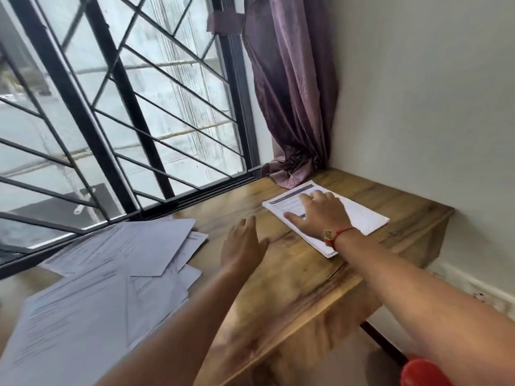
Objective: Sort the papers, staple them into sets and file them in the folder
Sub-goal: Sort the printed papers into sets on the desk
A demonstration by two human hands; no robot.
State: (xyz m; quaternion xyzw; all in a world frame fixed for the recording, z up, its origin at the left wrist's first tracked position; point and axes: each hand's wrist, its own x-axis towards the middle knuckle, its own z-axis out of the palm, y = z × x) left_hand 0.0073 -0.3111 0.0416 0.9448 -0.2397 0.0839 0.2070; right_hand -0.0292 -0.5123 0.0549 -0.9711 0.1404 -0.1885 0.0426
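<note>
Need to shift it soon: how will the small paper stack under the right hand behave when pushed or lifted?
The paper stack is thin, so it would probably flop if lifted by one edge. On the smooth wooden table it likely slides easily, sheets fanning apart unless the right hand presses flat.

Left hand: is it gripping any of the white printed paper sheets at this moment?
No, the left hand is open with straight fingers over the brown wooden table, apart from the scattered white paper sheets, holding nothing.
</note>
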